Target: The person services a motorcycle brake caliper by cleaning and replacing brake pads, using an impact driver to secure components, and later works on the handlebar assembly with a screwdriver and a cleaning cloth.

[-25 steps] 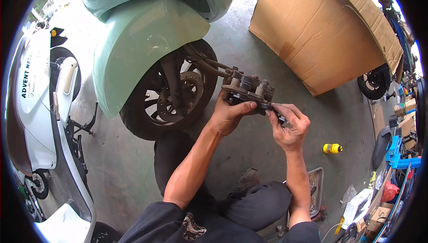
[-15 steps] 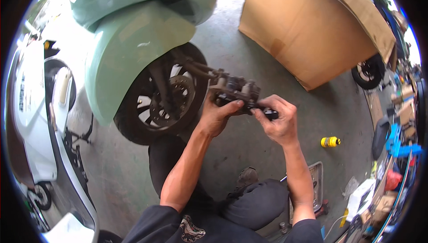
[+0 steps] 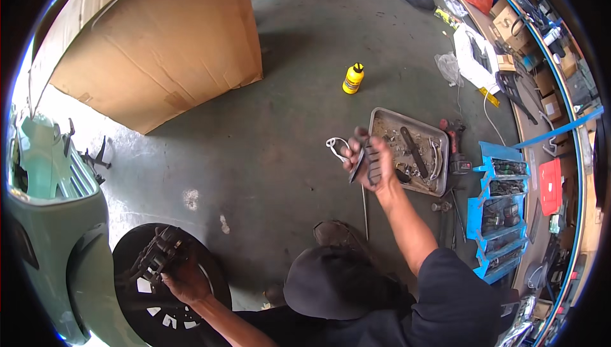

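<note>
At the lower left, my left hand (image 3: pixel 189 282) is closed on a dark, greasy brake caliper (image 3: pixel 160 254), held in front of the scooter's front wheel (image 3: pixel 219 277). My right hand (image 3: pixel 382 167) is raised at the near left edge of a metal tray (image 3: pixel 380 118), with its fingers curled. A dark, flat brake pad (image 3: pixel 358 166) is gripped in it, and more dark metal shows against the palm; whether that is a second pad I cannot tell. Grimy small parts and a long dark bar (image 3: pixel 414 152) lie in the tray.
A yellow bottle (image 3: pixel 353 78) stands beyond the tray. Right of it lie a red-and-black power tool (image 3: pixel 453 146) and an opened blue toolbox (image 3: pixel 503 219). A large cardboard box (image 3: pixel 165 48) stands far left, the green scooter body (image 3: pixel 57 232) nearer. A loaded shelf lines the right.
My view has swung right. My right hand has left the caliper and moved over beside the tray, carrying the brake pad. My left hand still holds the caliper.
</note>
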`<action>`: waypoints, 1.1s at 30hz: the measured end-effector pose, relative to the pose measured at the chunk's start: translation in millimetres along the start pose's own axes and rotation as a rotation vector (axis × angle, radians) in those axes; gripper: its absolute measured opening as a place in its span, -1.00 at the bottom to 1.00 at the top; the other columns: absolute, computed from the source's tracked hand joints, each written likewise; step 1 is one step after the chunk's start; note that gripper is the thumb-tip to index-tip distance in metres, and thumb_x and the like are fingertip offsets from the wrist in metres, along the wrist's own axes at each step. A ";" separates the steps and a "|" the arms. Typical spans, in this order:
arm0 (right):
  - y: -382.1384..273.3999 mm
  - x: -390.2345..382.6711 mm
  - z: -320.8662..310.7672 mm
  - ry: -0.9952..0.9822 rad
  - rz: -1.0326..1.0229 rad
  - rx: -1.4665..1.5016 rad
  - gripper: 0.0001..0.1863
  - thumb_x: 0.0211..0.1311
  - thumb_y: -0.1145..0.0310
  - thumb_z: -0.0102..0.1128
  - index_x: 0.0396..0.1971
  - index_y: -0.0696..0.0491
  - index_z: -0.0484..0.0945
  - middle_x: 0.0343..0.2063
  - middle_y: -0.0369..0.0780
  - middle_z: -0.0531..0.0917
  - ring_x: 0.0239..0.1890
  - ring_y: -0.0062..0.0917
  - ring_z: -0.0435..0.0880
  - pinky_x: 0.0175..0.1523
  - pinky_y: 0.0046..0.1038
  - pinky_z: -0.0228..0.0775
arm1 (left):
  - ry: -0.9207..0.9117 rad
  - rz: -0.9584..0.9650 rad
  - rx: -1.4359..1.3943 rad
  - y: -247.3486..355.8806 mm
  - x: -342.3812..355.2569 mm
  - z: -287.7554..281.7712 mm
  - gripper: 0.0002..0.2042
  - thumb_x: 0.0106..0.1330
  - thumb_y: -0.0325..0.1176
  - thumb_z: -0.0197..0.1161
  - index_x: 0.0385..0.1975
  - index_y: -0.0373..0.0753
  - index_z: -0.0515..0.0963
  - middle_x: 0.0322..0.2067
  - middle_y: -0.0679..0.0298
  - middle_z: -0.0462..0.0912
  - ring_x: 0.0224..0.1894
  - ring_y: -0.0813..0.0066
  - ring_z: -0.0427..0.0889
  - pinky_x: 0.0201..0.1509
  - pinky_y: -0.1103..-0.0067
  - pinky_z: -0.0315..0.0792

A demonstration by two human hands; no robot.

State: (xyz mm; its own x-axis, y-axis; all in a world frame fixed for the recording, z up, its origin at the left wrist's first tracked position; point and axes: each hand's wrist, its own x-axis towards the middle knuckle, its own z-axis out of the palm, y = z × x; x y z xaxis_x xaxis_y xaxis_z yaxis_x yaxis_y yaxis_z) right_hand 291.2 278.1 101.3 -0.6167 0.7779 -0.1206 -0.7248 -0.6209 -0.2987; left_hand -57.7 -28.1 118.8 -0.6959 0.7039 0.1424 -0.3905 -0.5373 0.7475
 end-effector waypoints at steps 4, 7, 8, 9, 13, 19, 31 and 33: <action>-40.9 13.4 -26.1 0.344 0.006 -0.177 -0.69 0.11 0.32 0.19 -0.10 -0.05 0.51 -0.40 -0.26 0.57 -0.42 -0.45 0.56 -0.28 -0.31 0.50 | 0.007 0.006 0.009 -5.8 7.1 3.1 -0.43 0.32 0.00 0.17 0.27 -0.10 0.30 0.22 0.19 0.39 0.23 0.18 0.39 0.24 0.09 0.30; -53.5 2.5 -67.0 0.012 0.623 -0.543 -0.69 0.07 0.38 0.26 -0.14 0.01 0.52 -0.47 -0.27 0.59 -0.49 -0.48 0.59 -0.37 -0.38 0.46 | 0.032 0.033 0.064 -5.5 7.5 12.8 -0.44 0.32 0.01 0.16 0.27 -0.08 0.30 0.22 0.19 0.39 0.23 0.18 0.39 0.24 0.09 0.30; -56.0 -12.4 -86.3 0.013 0.688 -0.907 -0.72 0.04 0.38 0.29 -0.19 0.03 0.54 -0.50 -0.27 0.59 -0.43 -0.46 0.62 -0.33 -0.41 0.45 | 0.039 0.054 0.084 -5.3 6.4 15.7 -0.45 0.33 0.01 0.15 0.27 -0.06 0.30 0.22 0.19 0.39 0.23 0.18 0.39 0.24 0.09 0.31; -58.7 -23.6 -109.6 0.047 0.758 -1.328 -0.71 0.01 0.38 0.31 -0.23 0.07 0.54 -0.48 -0.24 0.61 -0.43 -0.45 0.62 -0.31 -0.40 0.45 | -0.002 0.058 0.137 -5.4 7.1 17.6 -0.43 0.33 0.06 0.12 0.28 -0.03 0.29 0.25 0.19 0.36 0.25 0.17 0.37 0.25 0.07 0.30; -88.5 -84.9 -218.0 0.739 0.269 -2.257 -0.62 -0.05 0.43 0.15 -0.13 0.08 0.52 -0.32 -0.02 0.67 -0.18 -0.07 0.63 -0.08 -0.19 0.46 | 0.133 0.093 0.082 -10.3 6.8 19.3 -0.35 0.27 0.18 0.11 0.30 -0.01 0.26 0.30 0.20 0.29 0.29 0.16 0.33 0.27 0.05 0.29; -150.9 -119.9 -287.4 0.750 0.389 -2.391 -0.36 0.05 0.30 0.21 0.20 0.07 0.31 0.09 0.07 0.43 0.18 -0.01 0.36 0.24 -0.14 0.24 | 0.122 0.180 0.067 -14.4 19.9 31.4 -0.22 0.12 0.38 0.09 0.29 0.04 0.27 0.28 0.25 0.33 0.29 0.16 0.33 0.23 0.05 0.34; 135.1 93.4 27.9 -0.444 0.162 -1.469 -0.60 0.22 0.26 0.21 -0.02 0.17 0.54 -0.16 -0.12 0.67 -0.12 -0.47 0.66 0.01 -0.43 0.48 | 0.153 0.213 -0.369 -48.6 13.5 -14.3 -0.62 0.35 -0.03 -0.01 -0.03 -0.14 0.50 -0.06 0.21 0.57 0.01 0.24 0.52 0.20 0.22 0.35; 201.5 91.9 90.9 -0.739 0.329 -1.237 -0.49 0.22 0.13 0.25 0.06 0.16 0.50 -0.09 -0.10 0.63 -0.12 -0.47 0.65 0.01 -0.44 0.49 | 0.383 0.166 -0.369 -51.2 6.4 -28.8 -0.68 0.37 -0.09 -0.02 -0.05 -0.14 0.47 -0.07 0.22 0.55 -0.04 0.29 0.51 0.10 0.26 0.39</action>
State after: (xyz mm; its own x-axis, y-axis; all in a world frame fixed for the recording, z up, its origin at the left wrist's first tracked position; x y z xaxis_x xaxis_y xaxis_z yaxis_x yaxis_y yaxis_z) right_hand 60.6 215.7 116.1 -0.9860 0.1612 0.0434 -0.0415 0.0152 -0.9990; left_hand -59.5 -9.4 62.7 -0.9087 0.4134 -0.0587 -0.3940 -0.8023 0.4484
